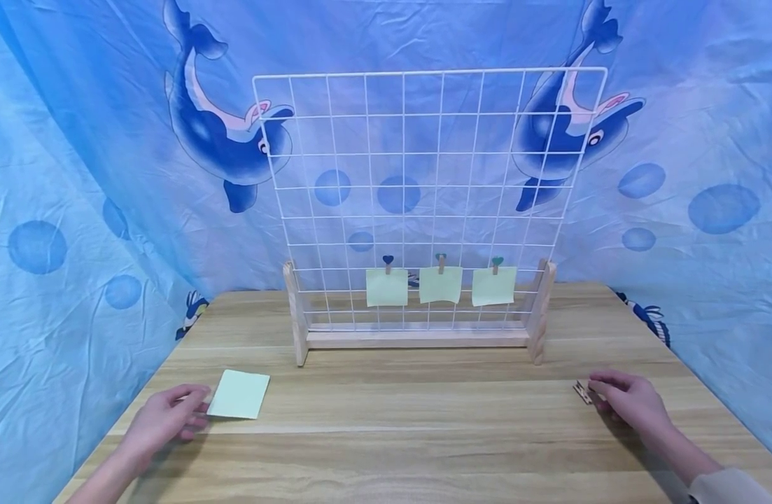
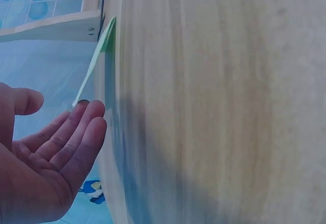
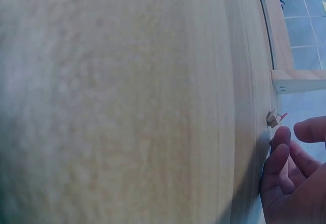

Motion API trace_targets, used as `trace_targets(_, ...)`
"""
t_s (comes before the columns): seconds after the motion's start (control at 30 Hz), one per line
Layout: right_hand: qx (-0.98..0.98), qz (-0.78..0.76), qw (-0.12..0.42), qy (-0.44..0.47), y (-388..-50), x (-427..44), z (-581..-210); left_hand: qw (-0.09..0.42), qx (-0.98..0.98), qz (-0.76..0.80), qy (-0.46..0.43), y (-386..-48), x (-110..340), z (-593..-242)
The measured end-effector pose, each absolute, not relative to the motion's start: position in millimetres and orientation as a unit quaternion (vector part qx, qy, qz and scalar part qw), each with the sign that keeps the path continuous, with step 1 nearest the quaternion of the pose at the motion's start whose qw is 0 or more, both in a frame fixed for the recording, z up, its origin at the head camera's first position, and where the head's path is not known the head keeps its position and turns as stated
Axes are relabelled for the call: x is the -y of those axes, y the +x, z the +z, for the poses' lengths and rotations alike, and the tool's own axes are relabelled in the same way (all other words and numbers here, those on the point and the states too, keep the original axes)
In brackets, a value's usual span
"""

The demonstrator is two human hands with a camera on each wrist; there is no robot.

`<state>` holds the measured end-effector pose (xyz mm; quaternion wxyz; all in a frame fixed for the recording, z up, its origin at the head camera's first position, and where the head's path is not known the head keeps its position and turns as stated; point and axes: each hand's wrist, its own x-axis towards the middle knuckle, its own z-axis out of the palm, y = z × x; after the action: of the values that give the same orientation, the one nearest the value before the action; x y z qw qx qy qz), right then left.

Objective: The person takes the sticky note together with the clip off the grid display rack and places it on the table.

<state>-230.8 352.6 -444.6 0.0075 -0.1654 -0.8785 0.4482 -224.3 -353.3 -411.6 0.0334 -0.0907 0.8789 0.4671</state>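
A pale green note (image 1: 239, 395) lies at the table's left, one edge raised at the fingertips of the left hand (image 1: 165, 418). In the left wrist view the note (image 2: 97, 56) slants down to the wood, and the thumb of the left hand (image 2: 56, 152) stands apart from the fingers. On the right, the right hand (image 1: 634, 404) is beside a small wooden clip (image 1: 582, 393). The right wrist view shows this clip (image 3: 273, 118) just beyond the fingertips, with a gap between thumb and fingers of the right hand (image 3: 295, 178); contact is unclear.
A white wire grid (image 1: 403, 152) stands in a wooden base (image 1: 417, 340) at the table's back. Three green notes (image 1: 387, 288) hang low on it from clips with heart tops. A blue dolphin-print cloth (image 1: 386, 35) hangs behind the wooden table (image 1: 411, 420).
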Motion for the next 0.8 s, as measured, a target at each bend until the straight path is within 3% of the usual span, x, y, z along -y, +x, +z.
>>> trace_targets(0.8,0.877,0.457,0.024,-0.147,-232,-347,-436,0.035,-0.874,0.479,-0.072,-229,342,-402)
